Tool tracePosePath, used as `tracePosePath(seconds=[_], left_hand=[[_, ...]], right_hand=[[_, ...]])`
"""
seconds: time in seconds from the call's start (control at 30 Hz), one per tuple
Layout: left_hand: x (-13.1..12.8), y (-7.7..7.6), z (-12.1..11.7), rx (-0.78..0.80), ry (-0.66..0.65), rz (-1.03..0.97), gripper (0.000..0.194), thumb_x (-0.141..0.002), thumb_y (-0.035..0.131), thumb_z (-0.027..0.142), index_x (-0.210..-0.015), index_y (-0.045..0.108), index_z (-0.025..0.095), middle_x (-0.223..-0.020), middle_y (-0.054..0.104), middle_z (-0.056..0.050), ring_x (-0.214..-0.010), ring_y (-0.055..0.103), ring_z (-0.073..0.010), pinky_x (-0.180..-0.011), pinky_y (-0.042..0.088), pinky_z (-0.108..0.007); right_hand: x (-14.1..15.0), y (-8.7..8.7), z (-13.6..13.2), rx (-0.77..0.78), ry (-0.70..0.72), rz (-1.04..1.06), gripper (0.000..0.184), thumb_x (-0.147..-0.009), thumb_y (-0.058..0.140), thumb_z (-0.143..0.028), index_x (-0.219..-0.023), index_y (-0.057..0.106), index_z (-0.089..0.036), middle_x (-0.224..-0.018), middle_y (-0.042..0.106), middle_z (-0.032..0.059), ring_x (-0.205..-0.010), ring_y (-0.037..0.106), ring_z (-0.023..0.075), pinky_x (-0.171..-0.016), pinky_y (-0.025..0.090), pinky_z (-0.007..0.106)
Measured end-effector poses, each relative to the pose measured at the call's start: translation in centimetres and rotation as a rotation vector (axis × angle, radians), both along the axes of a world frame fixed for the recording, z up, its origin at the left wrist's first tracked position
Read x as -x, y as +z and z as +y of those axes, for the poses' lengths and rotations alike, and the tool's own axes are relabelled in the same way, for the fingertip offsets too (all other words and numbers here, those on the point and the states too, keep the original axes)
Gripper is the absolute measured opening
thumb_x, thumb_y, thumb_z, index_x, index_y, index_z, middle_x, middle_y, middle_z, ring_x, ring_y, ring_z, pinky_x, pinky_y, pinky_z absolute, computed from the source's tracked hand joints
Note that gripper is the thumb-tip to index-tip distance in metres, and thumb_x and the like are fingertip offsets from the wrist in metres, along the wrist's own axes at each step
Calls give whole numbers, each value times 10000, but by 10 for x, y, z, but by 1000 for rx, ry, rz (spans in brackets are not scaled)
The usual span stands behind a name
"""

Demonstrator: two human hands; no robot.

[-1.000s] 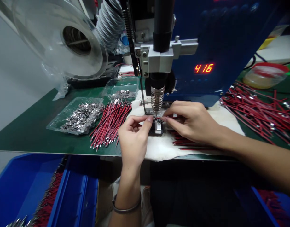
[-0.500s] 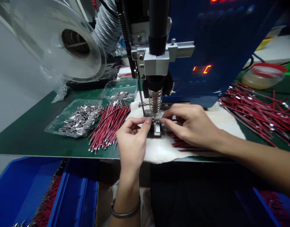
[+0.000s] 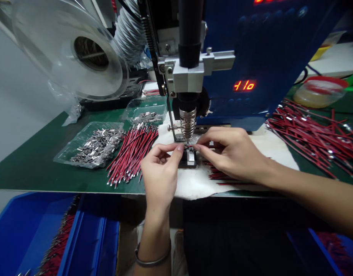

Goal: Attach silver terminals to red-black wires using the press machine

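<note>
Under the tip of a soldering machine (image 3: 188,124), both hands meet at a small metal fixture (image 3: 190,156). My left hand (image 3: 162,168) is closed in a pinch at the fixture's left side; the tiny piece between thumb and forefinger is too small to make out. From the right, my right hand (image 3: 231,151) pinches a thin red and black wire whose end lies under the tip. Beneath that hand, several more red and black wires (image 3: 219,172) rest on a white cloth (image 3: 193,188).
Left of my hands lie a bundle of red and black wires (image 3: 130,153) and a clear tray (image 3: 61,155) of metal connectors. More wires (image 3: 314,134) are heaped at the right, near a red-lidded tub (image 3: 320,92). A solder-machine housing (image 3: 251,46) rises behind. Blue bins (image 3: 90,230) stand below the table edge.
Both hands keep their pinches at the fixture, with hardly any movement. The red digits on the machine's lower display have changed. The whole view has shifted very slightly.
</note>
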State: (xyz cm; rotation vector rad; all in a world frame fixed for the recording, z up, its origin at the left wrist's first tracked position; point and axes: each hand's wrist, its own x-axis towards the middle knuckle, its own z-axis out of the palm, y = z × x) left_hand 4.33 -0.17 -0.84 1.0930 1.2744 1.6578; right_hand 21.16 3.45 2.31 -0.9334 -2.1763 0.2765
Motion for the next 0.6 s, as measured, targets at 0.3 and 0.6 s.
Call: tracePosePath(seconds=[0.3, 0.6], left_hand=[[1, 0, 0, 8, 10, 18, 177, -745, 791, 319, -791, 714, 166, -757, 691, -32, -655, 603, -121, -609, 461, -235], [1, 0, 0, 5, 5, 14, 158, -748, 792, 309, -788, 722, 173, -750, 695, -18, -645, 595, -105, -624, 457, -224]], right_hand=[[0, 2, -1, 17, 3, -6, 104, -870, 627, -181, -800, 697, -147, -757, 688, 41, -672, 587, 146, -620, 410, 271], [-1, 0, -1, 17, 2, -5, 105, -871, 632, -186, -808, 705, -144, -757, 686, 38, -674, 586, 142, -623, 404, 267]])
